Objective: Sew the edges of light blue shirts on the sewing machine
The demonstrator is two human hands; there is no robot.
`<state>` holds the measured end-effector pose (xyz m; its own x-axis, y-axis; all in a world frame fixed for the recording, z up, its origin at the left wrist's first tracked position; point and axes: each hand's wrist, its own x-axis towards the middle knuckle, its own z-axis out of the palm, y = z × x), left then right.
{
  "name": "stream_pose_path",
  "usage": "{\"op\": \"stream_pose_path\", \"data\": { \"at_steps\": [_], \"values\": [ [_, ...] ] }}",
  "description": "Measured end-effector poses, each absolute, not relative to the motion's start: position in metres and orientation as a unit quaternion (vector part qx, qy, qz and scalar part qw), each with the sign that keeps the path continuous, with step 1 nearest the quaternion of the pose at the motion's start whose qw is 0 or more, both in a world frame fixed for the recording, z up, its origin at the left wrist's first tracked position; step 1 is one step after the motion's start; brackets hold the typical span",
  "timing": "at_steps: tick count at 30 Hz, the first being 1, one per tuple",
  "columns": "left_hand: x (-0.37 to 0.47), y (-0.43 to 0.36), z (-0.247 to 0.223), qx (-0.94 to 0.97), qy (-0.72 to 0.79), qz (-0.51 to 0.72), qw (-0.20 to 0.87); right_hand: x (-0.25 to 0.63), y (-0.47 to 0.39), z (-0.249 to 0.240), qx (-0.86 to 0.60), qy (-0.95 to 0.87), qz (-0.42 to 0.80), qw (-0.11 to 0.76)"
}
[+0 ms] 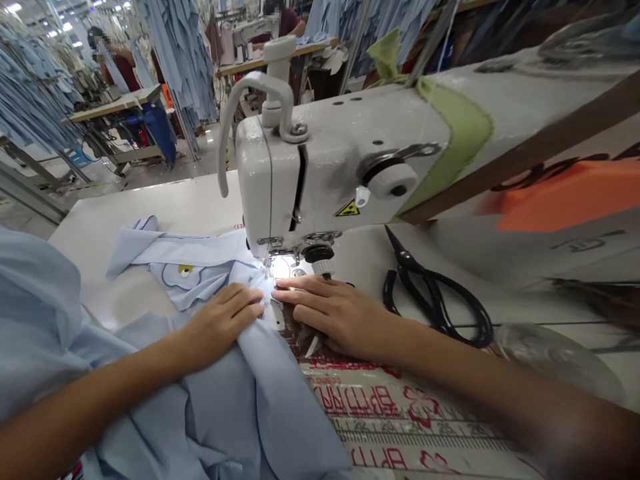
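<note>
A light blue shirt (235, 407) lies across the white sewing table (165, 207), its collar and a small yellow emblem (185, 270) spread to the left. My left hand (223, 323) presses flat on the fabric just left of the needle. My right hand (330, 313) lies flat beside it, fingertips at the fabric edge under the presser foot (280, 263) of the white sewing machine (340, 167). Neither hand grips anything; both pin the cloth down.
Black scissors (435, 300) lie right of my right hand. A printed ruler sheet (395, 413) covers the table front. An orange object (570, 197) sits on the machine arm. Other people work at tables in the back, among hanging blue garments.
</note>
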<state>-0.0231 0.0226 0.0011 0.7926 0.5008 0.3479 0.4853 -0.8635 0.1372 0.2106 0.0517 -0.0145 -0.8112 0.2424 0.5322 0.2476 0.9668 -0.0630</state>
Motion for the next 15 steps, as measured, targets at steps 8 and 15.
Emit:
{"op": "stream_pose_path", "data": {
  "at_steps": [8, 15],
  "values": [
    [-0.0153, 0.0285, -0.0034, 0.865, 0.318, 0.358, 0.153, 0.2041, 0.0539, -0.0115, -0.193, -0.95, 0.032, 0.245],
    [-0.0159, 0.0268, 0.0023, 0.92, 0.266, 0.259, 0.123, 0.2094, 0.0504, -0.0076, -0.118, -0.964, 0.129, 0.199]
  ]
}}
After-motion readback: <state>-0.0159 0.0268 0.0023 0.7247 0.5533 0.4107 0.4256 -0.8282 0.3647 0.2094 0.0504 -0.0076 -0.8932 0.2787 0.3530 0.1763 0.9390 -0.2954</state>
